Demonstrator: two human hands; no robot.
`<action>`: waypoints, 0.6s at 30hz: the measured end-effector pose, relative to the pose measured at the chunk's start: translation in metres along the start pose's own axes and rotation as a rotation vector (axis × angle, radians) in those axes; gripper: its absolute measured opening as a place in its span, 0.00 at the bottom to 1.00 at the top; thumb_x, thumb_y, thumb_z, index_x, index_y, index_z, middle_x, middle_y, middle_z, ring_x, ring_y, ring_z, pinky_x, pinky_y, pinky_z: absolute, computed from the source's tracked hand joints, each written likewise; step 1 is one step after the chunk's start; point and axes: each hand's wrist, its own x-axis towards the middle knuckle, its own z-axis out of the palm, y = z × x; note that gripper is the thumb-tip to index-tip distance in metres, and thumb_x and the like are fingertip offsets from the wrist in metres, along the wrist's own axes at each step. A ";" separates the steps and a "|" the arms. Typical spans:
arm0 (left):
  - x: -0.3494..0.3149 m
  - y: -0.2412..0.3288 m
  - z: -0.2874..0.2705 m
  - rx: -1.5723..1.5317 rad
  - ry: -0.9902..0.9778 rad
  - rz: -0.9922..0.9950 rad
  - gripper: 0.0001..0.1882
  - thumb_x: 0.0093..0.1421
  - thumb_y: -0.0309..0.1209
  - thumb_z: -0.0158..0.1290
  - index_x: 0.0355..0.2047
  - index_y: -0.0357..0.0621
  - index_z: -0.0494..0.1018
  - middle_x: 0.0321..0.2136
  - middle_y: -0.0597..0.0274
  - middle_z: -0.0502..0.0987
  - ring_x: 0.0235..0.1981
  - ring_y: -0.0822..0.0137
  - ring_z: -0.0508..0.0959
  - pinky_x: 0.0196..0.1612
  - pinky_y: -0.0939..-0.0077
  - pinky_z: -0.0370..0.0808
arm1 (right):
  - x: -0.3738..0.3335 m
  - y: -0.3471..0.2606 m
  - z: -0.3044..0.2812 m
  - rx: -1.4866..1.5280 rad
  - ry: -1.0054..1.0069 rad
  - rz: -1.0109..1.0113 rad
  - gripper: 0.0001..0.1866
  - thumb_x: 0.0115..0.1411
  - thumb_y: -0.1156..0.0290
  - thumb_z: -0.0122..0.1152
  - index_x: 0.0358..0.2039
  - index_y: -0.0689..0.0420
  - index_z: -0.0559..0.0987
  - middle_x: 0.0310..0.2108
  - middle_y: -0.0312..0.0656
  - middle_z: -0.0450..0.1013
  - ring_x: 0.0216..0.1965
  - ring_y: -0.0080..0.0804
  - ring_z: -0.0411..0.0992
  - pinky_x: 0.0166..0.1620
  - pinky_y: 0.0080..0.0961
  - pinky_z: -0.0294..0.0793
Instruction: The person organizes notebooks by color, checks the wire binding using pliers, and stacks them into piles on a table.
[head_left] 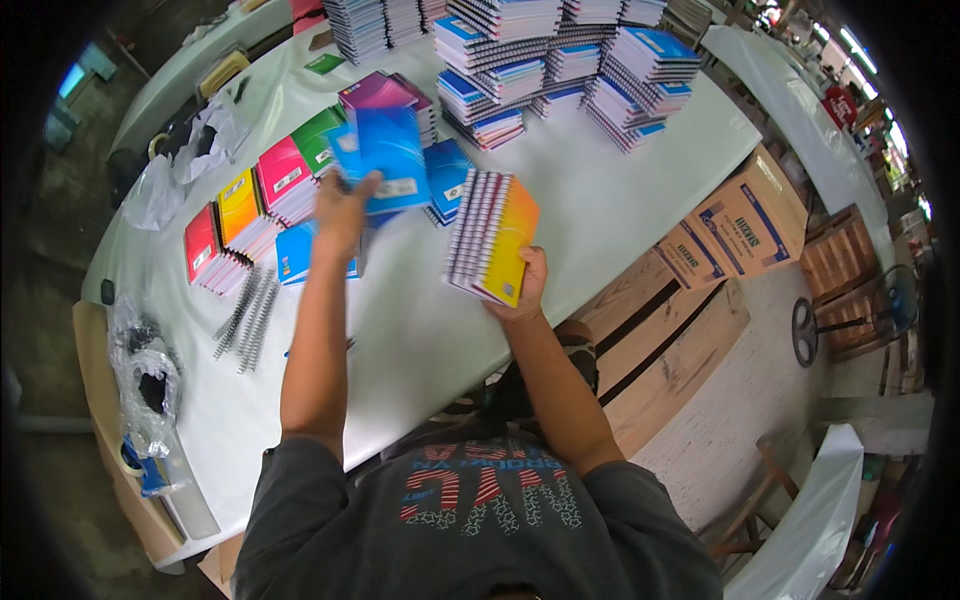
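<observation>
Step in hand, apparently: collating. Left hand [342, 212] grasps a blue notebook [394, 150] over the worktop [610, 215], near the stacks [285, 178]; right hand [527, 285] clasps a yellow-faced bundle [508, 238], spirals [463, 230] to the left. Next move likely calls for squaring the blue notebook to the bundle

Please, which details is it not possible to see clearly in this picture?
Head view, left hand: some fingertips are hidden by the blue notebook, whose cover is blurred.
Head view, right hand: most fingers are hidden behind the yellow-covered notebooks.
Head view, back notebook stack: its top is cut off by the upper edge.
</observation>
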 end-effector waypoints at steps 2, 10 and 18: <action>-0.016 0.053 -0.033 -0.191 0.033 -0.092 0.25 0.50 0.36 0.61 0.42 0.31 0.68 0.36 0.50 0.76 0.30 0.65 0.77 0.33 0.73 0.74 | 0.000 0.004 0.005 -0.114 0.073 -0.006 0.25 0.50 0.64 0.49 0.49 0.60 0.67 0.44 0.46 0.70 0.45 0.41 0.70 0.50 0.39 0.69; -0.079 0.072 -0.023 -0.518 -0.236 -0.445 0.31 0.48 0.36 0.63 0.47 0.32 0.64 0.39 0.52 0.75 0.36 0.64 0.77 0.41 0.71 0.75 | 0.004 0.014 -0.009 -0.503 0.113 0.162 0.27 0.52 0.69 0.51 0.53 0.57 0.60 0.44 0.43 0.69 0.43 0.34 0.71 0.47 0.32 0.71; -0.088 0.013 0.004 -0.024 -0.299 -0.277 0.31 0.47 0.42 0.63 0.42 0.28 0.68 0.33 0.48 0.77 0.32 0.66 0.78 0.38 0.74 0.75 | 0.002 0.015 0.010 -0.298 0.165 0.165 0.31 0.53 0.66 0.57 0.55 0.58 0.58 0.45 0.42 0.68 0.45 0.33 0.71 0.48 0.32 0.72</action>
